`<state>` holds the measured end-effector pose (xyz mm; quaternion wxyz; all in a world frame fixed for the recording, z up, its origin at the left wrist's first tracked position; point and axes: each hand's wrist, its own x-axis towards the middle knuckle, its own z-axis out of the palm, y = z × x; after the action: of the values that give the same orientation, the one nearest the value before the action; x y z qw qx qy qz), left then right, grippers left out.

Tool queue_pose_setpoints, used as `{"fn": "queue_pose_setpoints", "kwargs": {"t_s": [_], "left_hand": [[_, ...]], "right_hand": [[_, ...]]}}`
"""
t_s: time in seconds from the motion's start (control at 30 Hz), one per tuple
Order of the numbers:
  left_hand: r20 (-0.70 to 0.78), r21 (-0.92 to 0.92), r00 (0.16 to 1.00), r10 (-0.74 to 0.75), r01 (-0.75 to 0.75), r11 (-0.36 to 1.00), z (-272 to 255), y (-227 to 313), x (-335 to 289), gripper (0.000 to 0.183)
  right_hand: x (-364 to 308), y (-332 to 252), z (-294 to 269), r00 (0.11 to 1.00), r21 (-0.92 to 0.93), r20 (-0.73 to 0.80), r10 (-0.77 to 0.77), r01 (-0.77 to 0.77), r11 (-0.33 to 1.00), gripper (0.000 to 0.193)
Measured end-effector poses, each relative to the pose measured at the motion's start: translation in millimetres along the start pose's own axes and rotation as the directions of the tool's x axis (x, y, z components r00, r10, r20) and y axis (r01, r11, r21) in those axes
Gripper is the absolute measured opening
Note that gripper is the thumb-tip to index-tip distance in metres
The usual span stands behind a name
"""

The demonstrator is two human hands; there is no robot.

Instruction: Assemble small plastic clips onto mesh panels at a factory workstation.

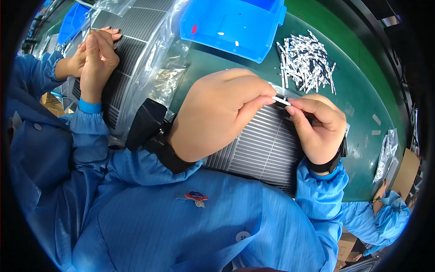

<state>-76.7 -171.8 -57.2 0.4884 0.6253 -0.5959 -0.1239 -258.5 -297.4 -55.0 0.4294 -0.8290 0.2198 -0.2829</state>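
A small white strip with a dark part [282, 101] spans the gap between my two hands. My left hand [219, 113] pinches its left end between thumb and forefinger. At its other end, the thumb and forefinger of my right hand [321, 124] are closed on it. Beneath both hands lies a dark grey ribbed tray [265, 147] with long narrow slots, partly covered by my left hand. Beyond my right hand, a loose pile of similar white and black strips [308, 61] rests on the green table [358, 131].
A blue plastic bin [222, 34] stands at the back, with a few small scraps inside. Clear plastic film [152, 56] and more ribbed trays [129, 59] are on the left, near a co-worker's hands [97, 59]. At the right edge lie a plastic bag [386, 154] and another person's sleeve [380, 220].
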Motion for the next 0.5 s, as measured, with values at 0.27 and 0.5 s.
{"fn": "queue_pose_setpoints", "kwargs": {"t_s": [0.27, 0.5], "left_hand": [[0.08, 0.278, 0.997, -0.014, -0.009, 0.961, -9, 2, -24, 0.033], [0.164, 0.326, 0.986, -0.021, -0.034, 0.945, -4, 0, -27, 0.038]], "right_hand": [[2, 1, -3, 0.999, -0.185, -0.008, 0.043, -0.044, 0.982, 0.014], [8, -1, 4, 0.999, -0.258, 0.031, 0.019, -0.01, 0.966, 0.015]]}}
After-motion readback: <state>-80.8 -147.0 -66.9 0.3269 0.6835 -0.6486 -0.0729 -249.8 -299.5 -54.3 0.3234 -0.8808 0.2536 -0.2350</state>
